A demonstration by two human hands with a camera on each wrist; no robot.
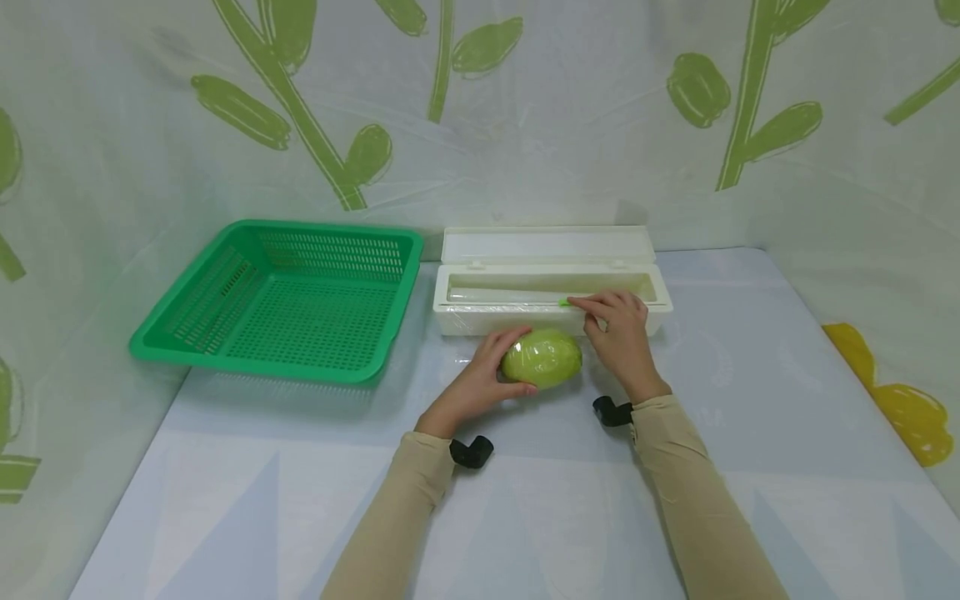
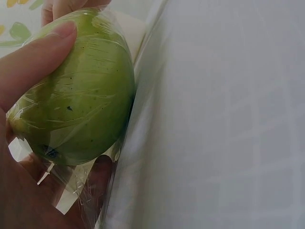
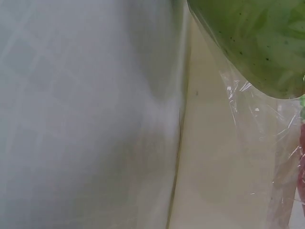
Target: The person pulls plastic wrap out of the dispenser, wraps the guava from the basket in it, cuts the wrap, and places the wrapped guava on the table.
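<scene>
Exact rm. type unconfirmed by me, appears a small partitioned booth, leaf-print sheeting [image 1: 570, 167] on 3 sides of my pale patterned tbl. [image 1: 750, 358], home-kitchen-type equip. noted, incl. green plastic basket [image 1: 300, 329], white cling-film dispenser [image 1: 551, 269], film-wrapped fruit [image 1: 542, 358]

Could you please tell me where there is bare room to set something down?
The table is bare to the right of the white cling-film dispenser and right sleeve, and between the green basket and left sleeve. It is crowded before the dispenser, where the left hand holds the film-wrapped green fruit beside the right hand.
</scene>
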